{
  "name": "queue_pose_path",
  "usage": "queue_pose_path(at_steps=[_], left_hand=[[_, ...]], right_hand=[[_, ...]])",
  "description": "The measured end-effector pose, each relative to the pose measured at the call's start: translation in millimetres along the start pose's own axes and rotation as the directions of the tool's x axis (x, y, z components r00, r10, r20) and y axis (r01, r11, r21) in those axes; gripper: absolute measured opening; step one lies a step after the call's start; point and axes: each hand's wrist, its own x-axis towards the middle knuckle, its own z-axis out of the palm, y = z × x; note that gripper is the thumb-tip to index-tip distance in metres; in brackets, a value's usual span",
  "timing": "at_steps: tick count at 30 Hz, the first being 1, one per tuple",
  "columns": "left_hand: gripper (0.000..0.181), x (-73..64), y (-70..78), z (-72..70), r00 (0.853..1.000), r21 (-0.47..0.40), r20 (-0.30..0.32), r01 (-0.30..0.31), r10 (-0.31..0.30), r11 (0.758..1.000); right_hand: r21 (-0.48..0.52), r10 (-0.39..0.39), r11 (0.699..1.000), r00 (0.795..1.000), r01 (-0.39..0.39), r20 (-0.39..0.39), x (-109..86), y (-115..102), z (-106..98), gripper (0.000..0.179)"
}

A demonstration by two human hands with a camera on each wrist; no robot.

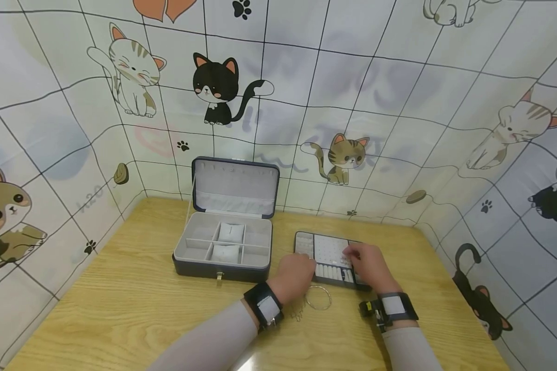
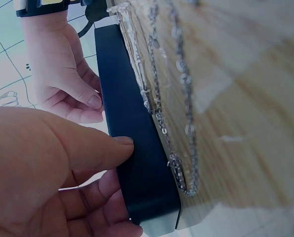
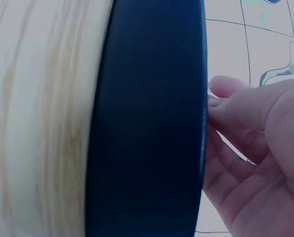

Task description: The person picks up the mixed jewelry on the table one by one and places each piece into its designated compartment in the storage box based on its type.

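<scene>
A dark blue jewelry tray (image 1: 336,281) lies on the table, divided into a white earring panel (image 1: 327,248), ring rolls (image 1: 326,271) and side compartments. My left hand (image 1: 295,278) grips its near left corner. In the left wrist view the thumb presses the front wall and the other fingers curl around the end. Over the panel's right side, my right hand (image 1: 369,265) brings thumb and forefinger together beside small studs; I cannot tell what is between them. Silver chain necklaces (image 2: 189,103) lie in front of the tray, with a thin bangle (image 1: 318,309) beside them.
Left of the tray stands an open jewelry box (image 1: 195,269), its lid (image 1: 235,185) raised toward the back wall. Two white cushions (image 1: 231,233) sit in its middle compartments. Cat-printed sheeting (image 1: 288,118) encloses the wooden table (image 1: 120,299) at the back and sides.
</scene>
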Motion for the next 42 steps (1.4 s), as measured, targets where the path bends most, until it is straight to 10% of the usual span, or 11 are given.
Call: queue_pose_path(at_steps=[42], left_hand=[[0.008,-2.1,-3.5,-4.0,1.000,-0.039,-0.007,-0.019,0.019,0.999]], right_hand=[[0.139,0.091,0.986,0.995,-0.095,0.038,-3.0,-5,-10,0.015]])
